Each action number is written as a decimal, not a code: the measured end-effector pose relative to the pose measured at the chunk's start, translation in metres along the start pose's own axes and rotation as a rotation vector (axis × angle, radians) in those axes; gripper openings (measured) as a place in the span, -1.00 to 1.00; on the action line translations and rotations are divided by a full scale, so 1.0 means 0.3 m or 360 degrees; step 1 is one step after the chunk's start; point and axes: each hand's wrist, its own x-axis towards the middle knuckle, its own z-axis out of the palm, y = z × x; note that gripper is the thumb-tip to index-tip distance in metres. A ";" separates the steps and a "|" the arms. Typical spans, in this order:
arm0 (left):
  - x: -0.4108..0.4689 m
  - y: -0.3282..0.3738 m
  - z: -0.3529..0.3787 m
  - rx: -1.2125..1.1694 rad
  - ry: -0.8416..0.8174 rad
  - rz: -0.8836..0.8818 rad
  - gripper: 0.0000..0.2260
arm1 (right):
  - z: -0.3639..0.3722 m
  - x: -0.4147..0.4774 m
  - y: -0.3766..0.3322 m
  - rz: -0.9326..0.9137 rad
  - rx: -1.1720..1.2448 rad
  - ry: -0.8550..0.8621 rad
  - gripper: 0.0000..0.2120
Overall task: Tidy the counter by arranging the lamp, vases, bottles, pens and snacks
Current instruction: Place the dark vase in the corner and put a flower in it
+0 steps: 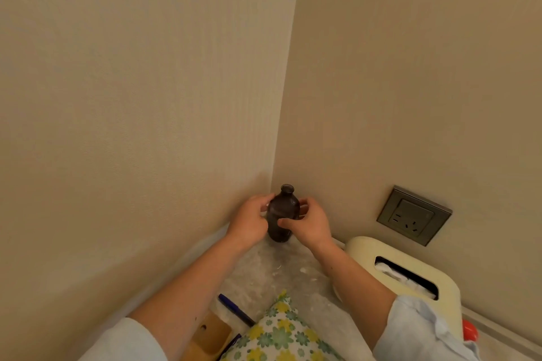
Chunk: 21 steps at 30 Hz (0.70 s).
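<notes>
A dark brown glass vase (282, 214) stands upright on the grey marbled counter (264, 275), deep in the corner where two beige walls meet. My left hand (249, 221) grips its left side and my right hand (308, 221) grips its right side, thumb across the front. A dark blue pen (234, 309) lies on the counter nearer to me, between my forearms. A snack bag with a green and yellow flower print (281, 334) lies at the bottom edge.
A cream tissue box (410, 261) sits against the right wall, below a grey wall socket (414, 215). A red object (469, 330) peeks out behind my right sleeve. A yellowish wooden piece (209, 337) lies at the lower left by the pen.
</notes>
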 end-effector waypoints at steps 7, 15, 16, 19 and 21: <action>0.021 -0.047 0.009 -0.0191 0.0042 -0.0015 -0.38 | 0.043 0.032 0.001 -0.0025 0.0028 0.0054 -0.55; 0.043 -0.056 0.014 -0.0240 0.0015 0.0000 -0.37 | 0.074 0.065 0.000 -0.0050 0.0026 0.0129 -0.55; 0.045 -0.053 0.015 -0.0232 0.0012 0.0004 -0.36 | 0.076 0.070 0.001 -0.0049 0.0017 0.0135 -0.54; 0.050 -0.055 0.019 -0.0213 0.0030 0.0022 -0.35 | 0.084 0.077 0.002 -0.0057 0.0009 0.0154 -0.54; 0.049 -0.055 0.024 -0.0202 0.0058 0.0029 -0.35 | 0.087 0.079 0.002 -0.0054 0.0020 0.0153 -0.53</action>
